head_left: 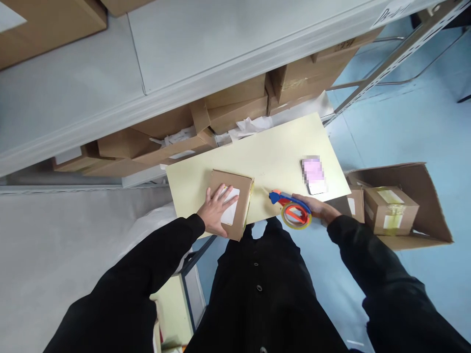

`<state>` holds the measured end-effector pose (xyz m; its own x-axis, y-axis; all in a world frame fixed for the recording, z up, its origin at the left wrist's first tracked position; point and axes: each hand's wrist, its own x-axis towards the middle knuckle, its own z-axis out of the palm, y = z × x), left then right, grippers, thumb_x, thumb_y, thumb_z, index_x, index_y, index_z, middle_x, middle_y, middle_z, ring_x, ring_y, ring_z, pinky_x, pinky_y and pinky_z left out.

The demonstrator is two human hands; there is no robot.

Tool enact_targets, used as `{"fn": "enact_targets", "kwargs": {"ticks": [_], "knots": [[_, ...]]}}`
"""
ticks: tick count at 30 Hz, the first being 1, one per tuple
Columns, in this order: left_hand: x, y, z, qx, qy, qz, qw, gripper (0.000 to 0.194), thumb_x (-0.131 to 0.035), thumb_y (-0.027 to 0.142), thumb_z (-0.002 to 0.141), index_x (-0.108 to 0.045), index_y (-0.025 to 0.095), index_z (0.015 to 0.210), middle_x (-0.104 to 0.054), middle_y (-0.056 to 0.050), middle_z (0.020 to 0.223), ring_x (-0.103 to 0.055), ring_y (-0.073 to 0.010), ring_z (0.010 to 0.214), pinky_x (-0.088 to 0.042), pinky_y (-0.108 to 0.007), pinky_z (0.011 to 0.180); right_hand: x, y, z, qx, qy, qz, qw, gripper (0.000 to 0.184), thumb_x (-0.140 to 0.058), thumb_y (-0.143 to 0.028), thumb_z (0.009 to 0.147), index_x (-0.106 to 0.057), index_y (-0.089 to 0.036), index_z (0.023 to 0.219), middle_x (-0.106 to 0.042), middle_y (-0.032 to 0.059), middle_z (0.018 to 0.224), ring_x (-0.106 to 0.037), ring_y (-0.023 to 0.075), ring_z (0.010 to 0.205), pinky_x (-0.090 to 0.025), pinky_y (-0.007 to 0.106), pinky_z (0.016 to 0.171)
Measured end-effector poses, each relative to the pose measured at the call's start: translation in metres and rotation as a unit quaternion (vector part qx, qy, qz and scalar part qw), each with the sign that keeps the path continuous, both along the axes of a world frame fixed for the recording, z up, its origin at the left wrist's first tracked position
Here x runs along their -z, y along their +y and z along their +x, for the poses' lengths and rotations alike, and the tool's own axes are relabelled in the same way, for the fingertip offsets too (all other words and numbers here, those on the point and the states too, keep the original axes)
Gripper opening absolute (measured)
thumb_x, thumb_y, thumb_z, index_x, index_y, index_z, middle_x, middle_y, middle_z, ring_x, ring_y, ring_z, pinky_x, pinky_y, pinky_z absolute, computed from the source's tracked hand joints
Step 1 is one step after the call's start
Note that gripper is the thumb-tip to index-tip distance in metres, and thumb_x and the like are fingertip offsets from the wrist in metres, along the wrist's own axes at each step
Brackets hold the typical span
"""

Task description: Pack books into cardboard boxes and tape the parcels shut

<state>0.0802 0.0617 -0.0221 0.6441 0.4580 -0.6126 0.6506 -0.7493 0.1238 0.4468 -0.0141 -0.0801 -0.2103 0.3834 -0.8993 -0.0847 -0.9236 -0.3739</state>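
Note:
A closed cardboard box (222, 179) with a white label (231, 211) lies on the pale yellow table (195, 181), its lower edge by the table's front. My left hand (220, 211) rests on its top, fingers spread, partly covering the label. Yellowish tape runs along the box's right side. To the right, my right hand (317, 206) grips a blue and red tape dispenser (285, 197), which carries a roll of yellow-rimmed tape (296, 216). The dispenser is held near the table's front edge, apart from the box. Part of my right fingers is hidden behind it.
A phone-like item (317, 188), partly pixelated, lies on the table's right. An open carton (434, 208) holding taped boxes (390, 210) stands at right. Behind the table, a grey shelf (206, 54) overhangs open cartons (165, 122). A metal post (390, 66) rises at the upper right.

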Motion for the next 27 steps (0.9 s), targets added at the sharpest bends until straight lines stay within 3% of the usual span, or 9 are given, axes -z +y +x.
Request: {"fn": "enact_targets", "kwargs": {"ticks": [4, 7, 10, 13, 17, 20, 23, 27], "knots": [[-0.001, -0.004, 0.003, -0.025, -0.009, 0.017, 0.999, 0.137, -0.07, 0.077, 0.038, -0.016, 0.024, 0.151, -0.003, -0.016, 0.159, 0.007, -0.0484, 0.141, -0.002, -0.072, 0.104, 0.002, 0.007, -0.048, -0.006, 0.061, 0.002, 0.998, 0.038, -0.048, -0.045, 0.093, -0.069, -0.013, 0.087, -0.074, 0.0087, 0.084, -0.067, 0.0166, 0.07, -0.056, 0.028, 0.074], [0.003, -0.008, 0.017, -0.114, -0.013, 0.053, 0.992, 0.144, -0.067, 0.082, 0.035, -0.011, 0.02, 0.152, -0.001, -0.02, 0.158, 0.006, -0.051, 0.14, -0.009, -0.072, 0.102, 0.005, 0.04, -0.072, 0.021, 0.048, 0.012, 0.999, 0.039, -0.047, -0.045, 0.093, -0.067, -0.013, 0.084, -0.073, 0.0083, 0.08, -0.066, 0.0161, 0.068, -0.056, 0.026, 0.071], [0.006, -0.011, 0.033, -0.221, -0.015, 0.098, 0.97, 0.149, -0.062, 0.087, 0.037, -0.003, 0.013, 0.152, 0.001, -0.025, 0.156, 0.003, -0.0538, 0.138, -0.017, -0.071, 0.099, 0.008, 0.08, -0.074, 0.037, 0.043, 0.033, 0.998, 0.036, -0.048, -0.043, 0.093, -0.066, -0.014, 0.081, -0.073, 0.0074, 0.077, -0.065, 0.0153, 0.064, -0.056, 0.025, 0.068], [0.003, -0.003, 0.038, -0.262, -0.034, 0.122, 0.957, 0.143, -0.063, 0.086, 0.041, -0.006, 0.014, 0.151, -0.007, -0.026, 0.155, -0.008, -0.0544, 0.137, -0.023, -0.068, 0.098, 0.009, 0.114, -0.065, 0.012, 0.03, 0.042, 0.999, 0.03, -0.053, -0.04, 0.09, -0.066, -0.015, 0.083, -0.072, 0.0048, 0.073, -0.064, 0.0144, 0.061, -0.055, 0.024, 0.063], [-0.01, 0.032, 0.031, -0.187, -0.079, 0.126, 0.971, 0.124, -0.068, 0.076, 0.05, -0.019, 0.02, 0.15, -0.025, -0.022, 0.151, -0.025, -0.0468, 0.134, -0.022, -0.059, 0.104, 0.01, 0.139, -0.055, -0.043, 0.01, 0.035, 0.998, 0.023, -0.059, -0.038, 0.087, -0.066, -0.016, 0.084, -0.069, 0.0014, 0.064, -0.06, 0.0126, 0.053, -0.053, 0.022, 0.057], [-0.013, 0.068, 0.034, -0.042, -0.102, 0.111, 0.988, 0.123, -0.069, 0.073, 0.053, -0.018, 0.017, 0.15, -0.016, -0.019, 0.156, -0.014, -0.0433, 0.14, -0.007, -0.055, 0.111, 0.009, 0.146, -0.055, -0.058, 0.004, 0.03, 0.998, 0.022, -0.06, -0.038, 0.086, -0.065, -0.016, 0.083, -0.068, 0.0012, 0.061, -0.058, 0.0125, 0.051, -0.053, 0.023, 0.055], [-0.003, 0.093, 0.044, 0.068, -0.115, 0.062, 0.989, 0.124, -0.066, 0.075, 0.053, -0.017, 0.015, 0.15, -0.013, -0.015, 0.158, -0.008, -0.0394, 0.143, -0.002, -0.049, 0.114, 0.011, 0.145, -0.056, -0.063, 0.003, 0.026, 0.998, 0.023, -0.059, -0.038, 0.087, -0.065, -0.016, 0.082, -0.069, 0.0021, 0.063, -0.059, 0.013, 0.052, -0.053, 0.024, 0.056], [0.013, 0.102, 0.048, 0.07, -0.117, 0.044, 0.99, 0.125, -0.064, 0.076, 0.053, -0.017, 0.011, 0.149, -0.014, -0.017, 0.157, -0.012, -0.0386, 0.142, -0.002, -0.046, 0.114, 0.016, 0.131, -0.051, -0.045, -0.001, 0.013, 0.999, 0.028, -0.056, -0.043, 0.088, -0.066, -0.018, 0.084, -0.071, 0.003, 0.071, -0.063, 0.0142, 0.059, -0.054, 0.024, 0.059]]}}
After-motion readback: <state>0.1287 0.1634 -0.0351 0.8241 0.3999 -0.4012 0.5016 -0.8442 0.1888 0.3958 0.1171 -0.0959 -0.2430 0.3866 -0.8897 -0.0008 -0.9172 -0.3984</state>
